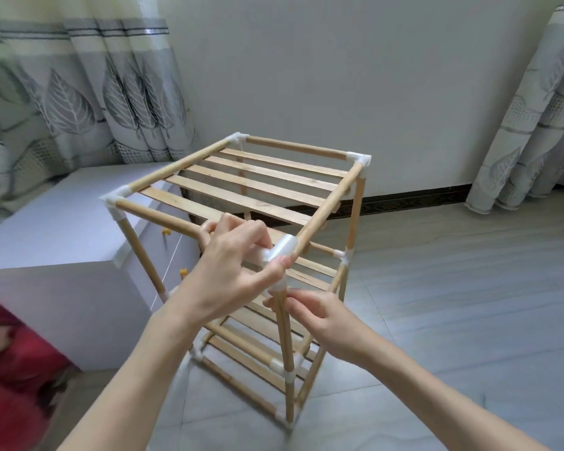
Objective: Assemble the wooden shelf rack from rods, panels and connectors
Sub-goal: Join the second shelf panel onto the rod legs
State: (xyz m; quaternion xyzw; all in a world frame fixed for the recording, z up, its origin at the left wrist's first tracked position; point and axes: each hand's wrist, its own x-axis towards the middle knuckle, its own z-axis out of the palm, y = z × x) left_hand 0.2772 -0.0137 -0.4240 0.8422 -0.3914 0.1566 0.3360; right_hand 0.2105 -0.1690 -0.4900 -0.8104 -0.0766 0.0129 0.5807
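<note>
Nearest the camera, the right hand [319, 317] pinches the upright pale wooden rod [284, 333] just below the near-corner white plastic connector [282, 250], its grip closed on the rod. The left hand [232, 275] curls over that connector, thumb beneath and fingers wrapped across the top rail. The tall wooden shelf rack of round rods and slatted panels [258, 187] stands on the grey tiled floor [453, 304], looking nearly complete, with three slatted tiers. It is probably light and somewhat wobbly at the push-fit joints, so holding it close to a connector seems safest. Left of the rack sits a white cabinet [62, 255]; beyond it hang leaf-patterned grey curtains [79, 102].
</note>
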